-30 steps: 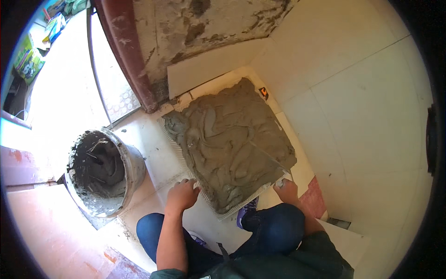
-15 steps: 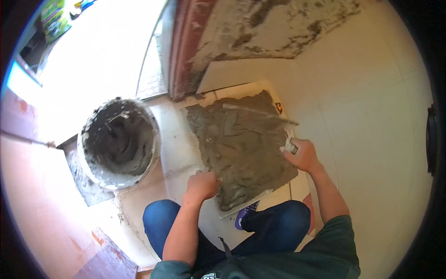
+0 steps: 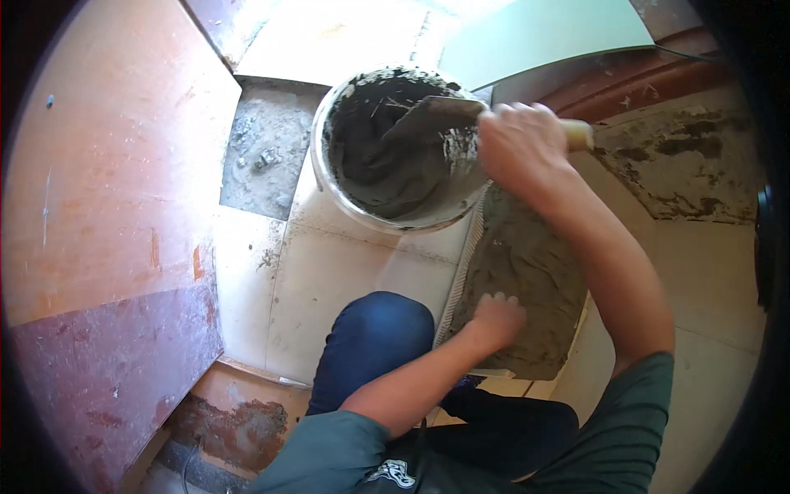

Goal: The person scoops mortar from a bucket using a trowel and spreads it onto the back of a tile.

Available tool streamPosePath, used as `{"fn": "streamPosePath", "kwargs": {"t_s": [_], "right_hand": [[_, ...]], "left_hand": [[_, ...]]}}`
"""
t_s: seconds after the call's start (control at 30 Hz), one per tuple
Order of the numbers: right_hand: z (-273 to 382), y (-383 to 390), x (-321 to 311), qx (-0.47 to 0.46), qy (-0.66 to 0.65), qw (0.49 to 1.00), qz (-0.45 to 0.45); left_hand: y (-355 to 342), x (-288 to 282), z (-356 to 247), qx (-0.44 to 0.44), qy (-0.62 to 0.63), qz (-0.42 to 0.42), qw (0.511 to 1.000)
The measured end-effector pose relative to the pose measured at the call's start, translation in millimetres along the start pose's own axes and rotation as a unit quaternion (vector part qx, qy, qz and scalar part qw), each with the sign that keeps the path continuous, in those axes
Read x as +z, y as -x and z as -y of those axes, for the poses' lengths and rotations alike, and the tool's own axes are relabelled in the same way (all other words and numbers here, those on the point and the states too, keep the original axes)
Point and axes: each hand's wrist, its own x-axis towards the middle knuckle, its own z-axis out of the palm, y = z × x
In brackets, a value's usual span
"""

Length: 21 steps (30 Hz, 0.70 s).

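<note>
My right hand (image 3: 527, 148) is wrapped round the pale handle of a trowel (image 3: 448, 109), its blade reaching into the bucket. The round bucket (image 3: 322, 156) has a crusted rim and holds wet grey mortar (image 3: 370, 169). My left hand (image 3: 499, 319) is a loose fist over the near part of a mortar-covered tile, with nothing showing in it; I cannot tell whether it touches. Ridged grey mortar (image 3: 527, 259) covers most of this tile, leaving a ribbed pale edge (image 3: 461, 284) along its left side. My right forearm hides part of the tile.
Pale floor tiles (image 3: 346, 267) lie left of my knee (image 3: 380, 329). A rough bare patch of floor (image 3: 267, 156) is left of the bucket. A stained orange and purple panel (image 3: 123, 222) stands at the left. A rough, patchy wall surface (image 3: 691, 160) is at the far right.
The view has swung left, toward the bucket. My right hand has carried the trowel from above the mortar-covered tile to the bucket. My left hand stays near the tile, still closed.
</note>
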Motion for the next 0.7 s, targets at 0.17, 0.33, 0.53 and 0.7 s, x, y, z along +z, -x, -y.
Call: {"fn": "streamPosePath", "kwargs": {"t_s": [0.17,0.33,0.53,0.7], "right_hand": [[64,-73,32,-0.037,0.054,0.998,-0.006],[119,-95,89,-0.067,0.055,0.993,0.075],[104,-82,88,-0.135,0.028,0.987,0.079],[100,-67,80,-0.208,0.001,0.968,0.14]], "left_hand": [[4,4,-23,0.027,0.037,-0.041,0.998],[17,10,-29,0.029,0.095,-0.12,0.988],[26,10,-34,0.068,0.039,-0.132,0.988],[32,-2,-41,0.036,0.051,-0.14,0.988]]}}
